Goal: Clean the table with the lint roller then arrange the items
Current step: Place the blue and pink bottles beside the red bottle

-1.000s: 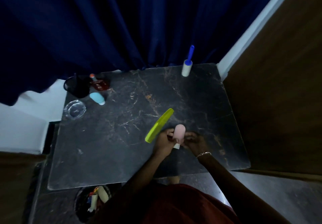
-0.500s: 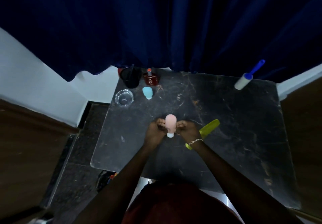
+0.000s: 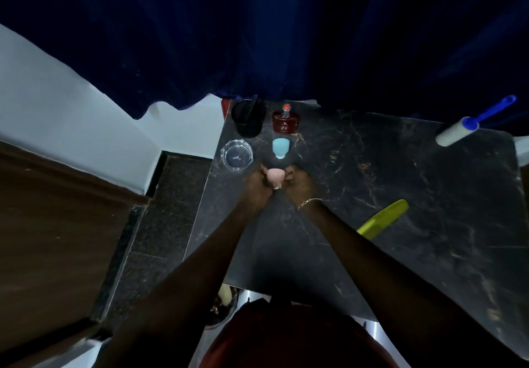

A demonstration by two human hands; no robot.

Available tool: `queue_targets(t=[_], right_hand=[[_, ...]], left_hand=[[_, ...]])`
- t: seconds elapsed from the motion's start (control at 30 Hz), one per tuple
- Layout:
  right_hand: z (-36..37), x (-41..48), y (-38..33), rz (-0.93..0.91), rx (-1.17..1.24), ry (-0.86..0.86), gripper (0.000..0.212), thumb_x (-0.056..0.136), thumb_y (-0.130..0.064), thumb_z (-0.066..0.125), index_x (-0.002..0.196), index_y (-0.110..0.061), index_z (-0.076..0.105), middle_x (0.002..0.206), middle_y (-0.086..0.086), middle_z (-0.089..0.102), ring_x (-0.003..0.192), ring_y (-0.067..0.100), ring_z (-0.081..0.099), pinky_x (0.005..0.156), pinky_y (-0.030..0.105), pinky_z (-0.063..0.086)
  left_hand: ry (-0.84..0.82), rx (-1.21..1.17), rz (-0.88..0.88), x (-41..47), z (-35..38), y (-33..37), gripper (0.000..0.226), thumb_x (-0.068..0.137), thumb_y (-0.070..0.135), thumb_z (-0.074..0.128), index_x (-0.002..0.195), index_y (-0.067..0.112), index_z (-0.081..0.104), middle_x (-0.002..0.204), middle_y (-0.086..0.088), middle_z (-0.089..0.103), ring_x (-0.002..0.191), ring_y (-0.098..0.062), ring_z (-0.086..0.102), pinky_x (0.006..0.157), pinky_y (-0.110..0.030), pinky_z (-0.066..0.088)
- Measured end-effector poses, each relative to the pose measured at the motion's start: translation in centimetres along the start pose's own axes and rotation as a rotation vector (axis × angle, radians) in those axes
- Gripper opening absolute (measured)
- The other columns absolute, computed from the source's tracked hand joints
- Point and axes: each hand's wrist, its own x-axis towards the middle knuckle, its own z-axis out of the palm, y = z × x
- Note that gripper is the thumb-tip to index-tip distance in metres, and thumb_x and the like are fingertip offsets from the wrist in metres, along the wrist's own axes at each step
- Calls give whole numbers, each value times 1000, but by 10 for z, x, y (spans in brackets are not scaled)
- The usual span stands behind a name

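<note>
Ashtray of clear glass (image 3: 236,155) sits near the left edge of the dark marbled bench (image 3: 400,167). Just beside it, the left hand (image 3: 256,186) and right hand (image 3: 299,183) both curl round a small pink bottle (image 3: 275,176). It is rounded, with its white cap toward the person, and is near a pale blue bottle (image 3: 280,147). Farther right lies a yellow-green comb (image 3: 382,219). The lint roller (image 3: 458,131), white with a blue handle, rests at the far right corner, well apart from both hands.
</note>
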Motion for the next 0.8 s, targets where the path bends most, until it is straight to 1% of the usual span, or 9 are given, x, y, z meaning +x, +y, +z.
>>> queue_targets(t=[0.07,0.17,0.27,0.33,0.5,0.63,0.7,0.77,0.8], right_hand=[[5,6,-1,12,-56,-6,6,85,-3,58,90,-1,59,92,20,68,83,28,61,75,38,47],[12,12,-2,28,-100,-20,10,87,-10,59,94,-2,59,97,19,69,92,32,65,68,28,36],[16,14,-2,47,-106,-26,12,86,-9,60,96,-3,59,96,20,69,92,33,65,71,32,42],[18,15,0,39,-118,-27,12,86,-8,58,97,-3,58,97,20,69,92,35,65,73,34,45],[20,17,3,32,-112,-16,12,87,-11,59,97,-5,58,97,19,69,92,34,66,69,28,39],[20,19,3,38,-83,-20,15,86,-10,60,100,-5,58,97,18,70,93,33,66,73,32,45],[21,18,4,38,-58,-15,16,85,-8,60,101,-4,58,98,17,70,94,32,66,74,31,45],[21,17,4,39,-42,-10,17,84,-8,60,101,-4,58,98,16,70,94,32,66,75,31,46],[21,17,5,43,-25,-15,18,84,-7,61,102,-5,58,98,16,70,94,32,66,77,33,48]], left_hand=[[-7,-3,0,5,-2,-4,35,79,-12,64,94,12,43,87,-20,60,81,-26,56,73,-39,42],[-21,-11,11,12,-2,-11,30,81,-9,66,97,8,47,93,-24,60,85,-27,55,77,-43,44],[-8,-10,9,16,-2,-15,27,82,-7,65,95,10,48,90,-17,58,84,-25,55,77,-41,43],[-12,3,5,18,-2,-17,26,82,-6,66,96,9,50,93,-18,62,86,-25,57,76,-36,40],[-38,22,1,22,-1,-21,27,82,-9,66,105,0,54,94,-13,59,88,-22,55,70,-24,33],[-25,7,6,22,-1,-19,26,81,-10,64,101,2,53,99,-24,64,89,-25,59,79,-38,46],[-24,-16,7,20,-2,-17,28,80,-13,60,98,6,50,99,-28,62,88,-26,57,82,-46,47],[-27,-14,9,20,-2,-16,27,81,-11,61,97,7,50,98,-26,63,89,-28,59,81,-44,47],[-28,-3,8,19,-2,-16,26,81,-10,63,98,6,51,97,-23,63,89,-28,59,79,-38,46]])
